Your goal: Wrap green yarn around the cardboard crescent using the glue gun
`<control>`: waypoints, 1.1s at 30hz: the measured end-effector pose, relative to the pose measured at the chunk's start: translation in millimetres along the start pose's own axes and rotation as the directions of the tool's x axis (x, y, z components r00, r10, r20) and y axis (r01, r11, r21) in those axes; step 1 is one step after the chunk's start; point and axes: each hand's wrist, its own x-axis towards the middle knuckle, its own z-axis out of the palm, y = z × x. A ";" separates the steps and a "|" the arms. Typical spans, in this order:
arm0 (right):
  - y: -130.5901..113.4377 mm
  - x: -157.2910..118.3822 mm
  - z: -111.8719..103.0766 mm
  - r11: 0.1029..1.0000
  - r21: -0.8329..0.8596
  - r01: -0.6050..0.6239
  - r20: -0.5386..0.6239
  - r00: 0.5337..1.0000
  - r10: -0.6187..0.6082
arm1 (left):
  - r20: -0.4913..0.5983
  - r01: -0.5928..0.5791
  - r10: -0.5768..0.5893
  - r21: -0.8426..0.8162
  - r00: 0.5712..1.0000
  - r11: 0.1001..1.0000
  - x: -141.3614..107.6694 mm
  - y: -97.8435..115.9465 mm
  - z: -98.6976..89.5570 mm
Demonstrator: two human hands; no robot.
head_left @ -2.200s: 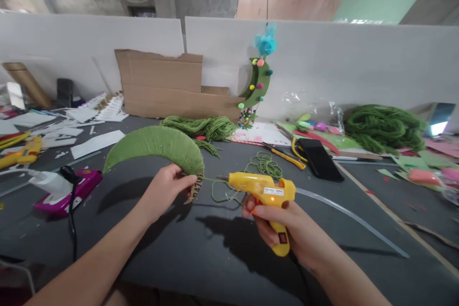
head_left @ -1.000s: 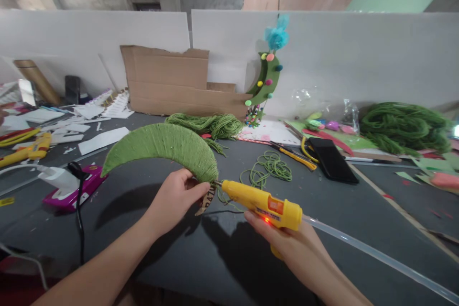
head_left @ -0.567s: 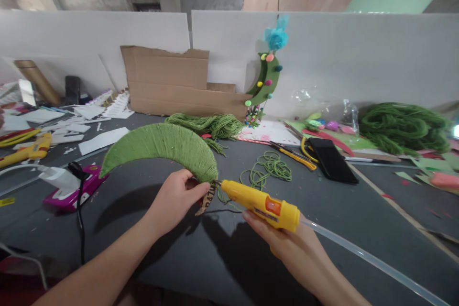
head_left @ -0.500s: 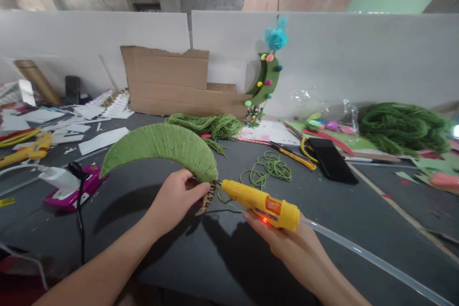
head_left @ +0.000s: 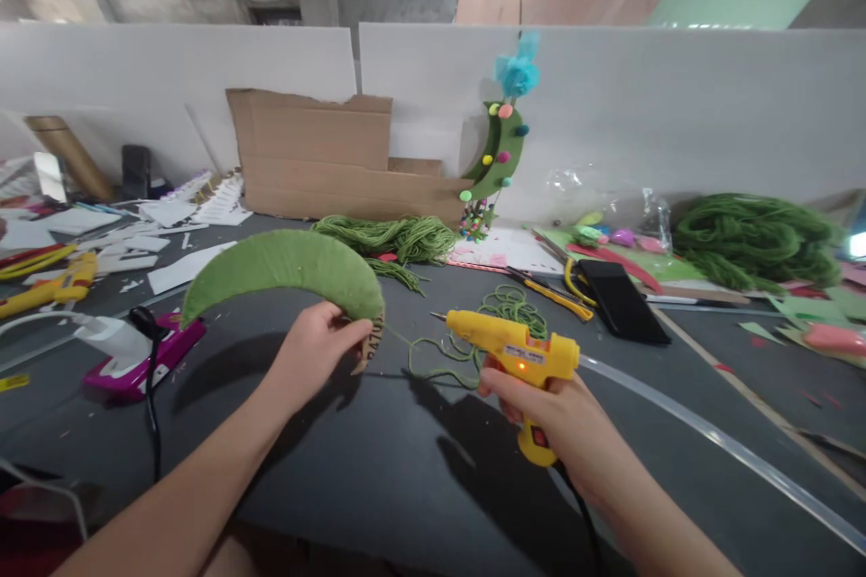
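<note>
My left hand (head_left: 317,347) pinches the lower right end of a crescent (head_left: 288,266) wrapped in green yarn. Bare printed cardboard (head_left: 370,344) shows at that tip, just past the fingers. In my right hand (head_left: 534,397) is a yellow hot glue gun (head_left: 507,338), its light glowing and its nozzle pointing left, apart from the crescent. A clear glue stick (head_left: 677,406) runs out of its back. From the crescent's tip a strand of green yarn (head_left: 439,371) trails over the table to a loose tangle behind the gun.
A purple power strip (head_left: 179,347) with a white plug lies at left, near another yellow glue gun (head_left: 50,288). Green yarn bundles (head_left: 399,239), a black phone (head_left: 622,302) and an orange-handled cutter (head_left: 558,299) lie farther back. A decorated crescent (head_left: 504,153) hangs before the white panel.
The glue gun has moved right, away from the cardboard tip, and turned more level. My left hand and the crescent have shifted slightly left and up.
</note>
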 end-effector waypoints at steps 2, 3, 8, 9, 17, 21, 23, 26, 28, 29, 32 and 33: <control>-0.1 0.3 -5.2 0.995 0.099 0.003 0.133 0.991 -0.016 | -0.087 -0.003 -0.002 -0.059 0.996 0.998 11.3 -9.2 -6.7; 0.3 0.3 -6.8 0.990 0.141 -0.004 0.209 0.978 -0.026 | -0.105 -0.009 -0.002 -0.105 0.994 0.994 16.1 -13.2 -9.7; 6.8 2.7 -5.1 0.981 0.169 -0.098 0.400 0.916 0.023 | -0.161 -0.022 -0.021 -0.259 0.987 0.966 24.3 -20.7 -15.9; 8.5 4.1 -4.3 0.982 0.160 -0.101 0.394 0.919 0.030 | -0.162 -0.027 -0.018 -0.272 0.987 0.962 23.4 -20.2 -15.6; 8.5 11.0 -10.8 0.996 0.085 -0.030 0.186 0.982 0.014 | -0.201 -0.051 -0.017 -0.329 0.980 0.943 21.5 -16.4 -12.5; 8.7 6.8 -12.3 0.994 -0.099 -0.055 0.319 0.944 0.084 | -0.192 -0.052 -0.013 -0.330 0.981 0.942 22.7 -16.2 -13.2; 11.4 4.1 -9.6 0.967 -0.255 -0.017 0.363 0.925 0.112 | -0.180 -0.051 -0.009 -0.325 0.984 0.944 21.8 -15.9 -13.5; 17.4 1.5 -4.5 0.842 -0.517 0.157 0.332 0.943 0.028 | -0.156 -0.050 0.000 -0.316 0.988 0.948 19.8 -15.1 -13.2; 21.0 1.6 -2.8 0.704 -0.653 0.279 0.290 0.951 -0.108 | -0.134 -0.049 0.006 -0.318 0.991 0.947 18.2 -14.0 -12.1; 22.3 2.3 -2.9 0.640 -0.697 0.324 0.282 0.944 -0.171 | -0.121 -0.048 0.010 -0.318 0.993 0.947 17.3 -13.1 -11.1; 21.8 5.6 -5.3 0.496 -0.785 0.370 0.270 0.926 -0.263 | -0.066 -0.034 0.015 -0.309 0.998 0.950 12.1 -7.8 -6.2; 20.2 6.6 -6.0 0.466 -0.808 0.360 0.242 0.925 -0.294 | -0.041 -0.022 0.010 -0.308 0.999 0.951 9.1 -5.1 -3.8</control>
